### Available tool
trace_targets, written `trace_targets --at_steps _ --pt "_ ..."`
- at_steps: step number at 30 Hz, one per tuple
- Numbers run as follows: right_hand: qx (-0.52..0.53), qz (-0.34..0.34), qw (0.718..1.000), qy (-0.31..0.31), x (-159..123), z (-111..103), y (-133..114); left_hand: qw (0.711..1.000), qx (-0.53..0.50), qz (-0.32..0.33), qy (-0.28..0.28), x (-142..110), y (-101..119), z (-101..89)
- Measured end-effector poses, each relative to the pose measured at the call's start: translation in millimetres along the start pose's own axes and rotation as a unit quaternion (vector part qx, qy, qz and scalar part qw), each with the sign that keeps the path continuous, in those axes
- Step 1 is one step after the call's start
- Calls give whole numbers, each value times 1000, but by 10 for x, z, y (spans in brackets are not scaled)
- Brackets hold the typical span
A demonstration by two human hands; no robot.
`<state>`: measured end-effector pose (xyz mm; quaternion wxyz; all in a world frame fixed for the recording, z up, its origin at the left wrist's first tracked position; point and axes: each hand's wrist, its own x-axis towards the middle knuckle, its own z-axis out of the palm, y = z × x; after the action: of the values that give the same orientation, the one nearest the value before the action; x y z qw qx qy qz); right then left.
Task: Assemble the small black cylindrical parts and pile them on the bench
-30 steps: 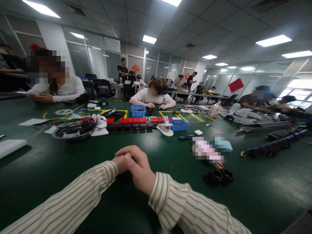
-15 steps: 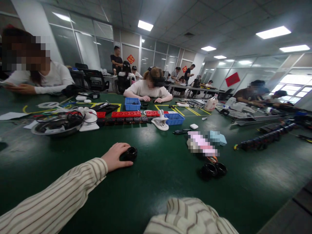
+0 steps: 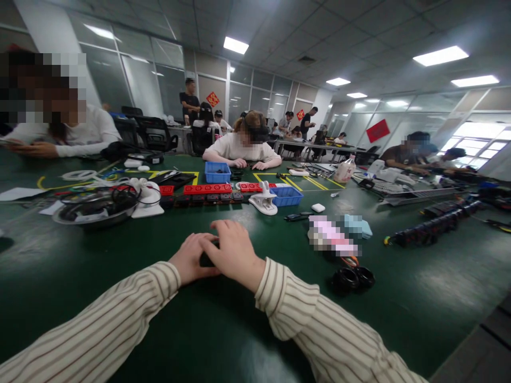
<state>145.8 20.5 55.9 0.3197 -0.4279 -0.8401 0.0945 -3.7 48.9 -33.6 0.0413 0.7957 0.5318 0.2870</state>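
On the green table, my left hand (image 3: 189,259) is curled around a small, shiny black ring-shaped object (image 3: 206,260); only a dark sliver of it shows between thumb and fingers. My right hand (image 3: 235,250) lies over the top, its fingers bent and its thumb touching the left hand's fingers. Whatever sits under the right fingertips is hidden. To the right, a pair of similar black rings (image 3: 346,279) rests beside a pink blurred item (image 3: 335,234) and a light blue one (image 3: 359,227).
Farther off are a metal bowl (image 3: 91,217) of cables, a white clip stand (image 3: 264,201), red blocks (image 3: 207,189), a blue bin (image 3: 287,197) and a white case (image 3: 318,207). A black cable bundle (image 3: 431,226) lies right. A person (image 3: 242,151) sits opposite.
My right hand lifted off, dropped low toward me, then came back over my left hand. The left kept hold of the black ring-shaped object. The view shifted slightly right.
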Motion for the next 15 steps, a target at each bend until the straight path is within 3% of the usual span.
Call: trace_targets --at_steps 6,10,15 --pt "-140 28 990 4 -108 238 367 997 25 33 -65 12 74 -173" --pt "-129 -4 992 4 -106 327 393 998 23 37 -54 32 75 -180" --pt "-55 -83 995 -18 -80 288 455 997 -15 48 -60 33 -25 -107"
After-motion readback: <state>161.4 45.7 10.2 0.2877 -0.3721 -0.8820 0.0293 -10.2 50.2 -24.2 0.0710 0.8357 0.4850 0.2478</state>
